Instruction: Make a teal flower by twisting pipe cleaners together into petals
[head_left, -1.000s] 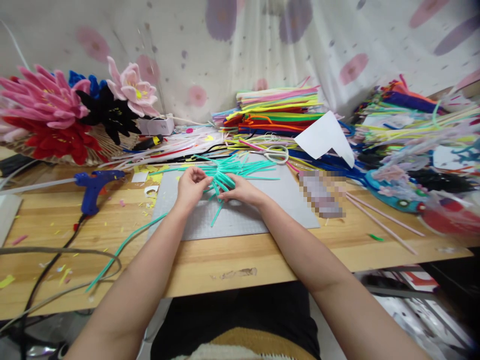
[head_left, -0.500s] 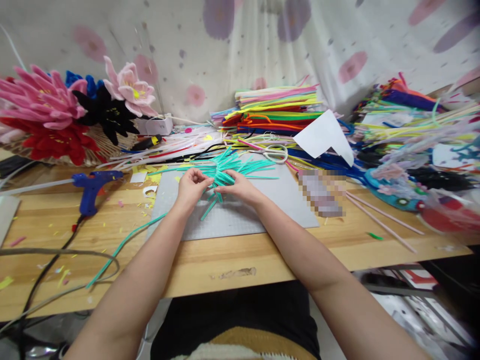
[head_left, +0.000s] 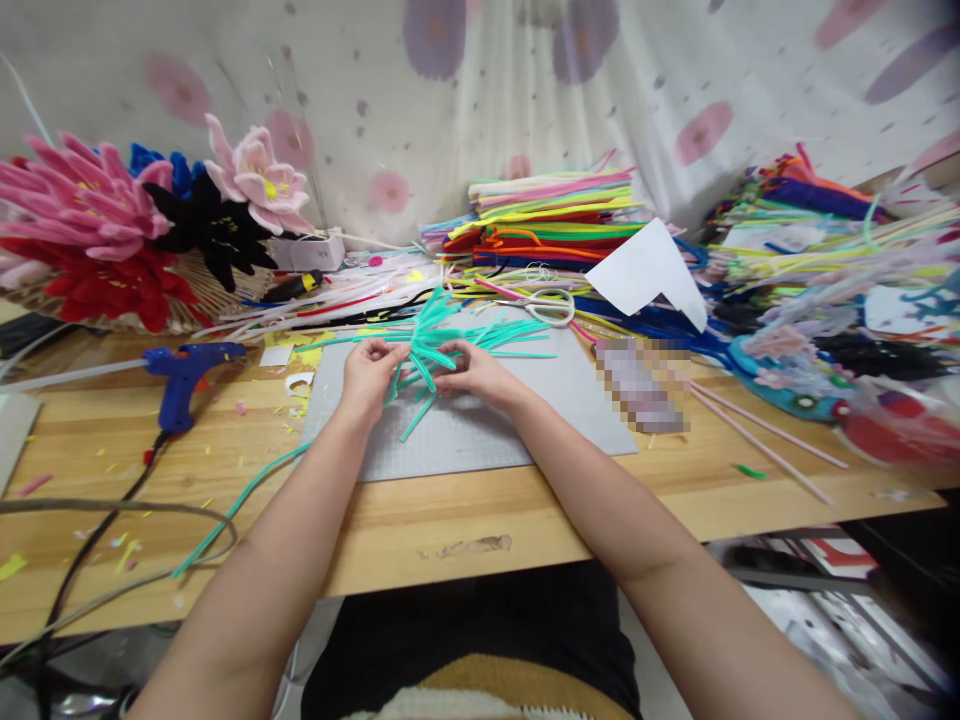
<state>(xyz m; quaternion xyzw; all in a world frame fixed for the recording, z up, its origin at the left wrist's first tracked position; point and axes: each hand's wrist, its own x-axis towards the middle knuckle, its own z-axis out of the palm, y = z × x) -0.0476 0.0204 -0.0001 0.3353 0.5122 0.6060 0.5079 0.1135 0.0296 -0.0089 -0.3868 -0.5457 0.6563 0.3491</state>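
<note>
A bundle of teal pipe cleaners (head_left: 429,345) fans out above a grey mat (head_left: 480,440). My left hand (head_left: 371,375) pinches the bundle's left side, thumb and fingertips together. On its right side, my right hand (head_left: 472,372) has thumb and fingers closed around some of the strips. Further teal strips (head_left: 517,335) lie on the mat behind and to the right of my right hand. A long teal strip (head_left: 251,485) stretches over the wooden table on the left, passing by my left forearm.
A blue glue gun (head_left: 184,380) with its cable lies at left, near fabric flowers (head_left: 97,210). White-handled scissors (head_left: 551,307), piled pipe cleaners (head_left: 555,220) and white paper (head_left: 645,265) are behind the mat. Pink sticks (head_left: 765,445) lie at right.
My left hand has shifted slightly left. The bundle has turned between my hands, and its strips now point more upward and sideways, looking more spread.
</note>
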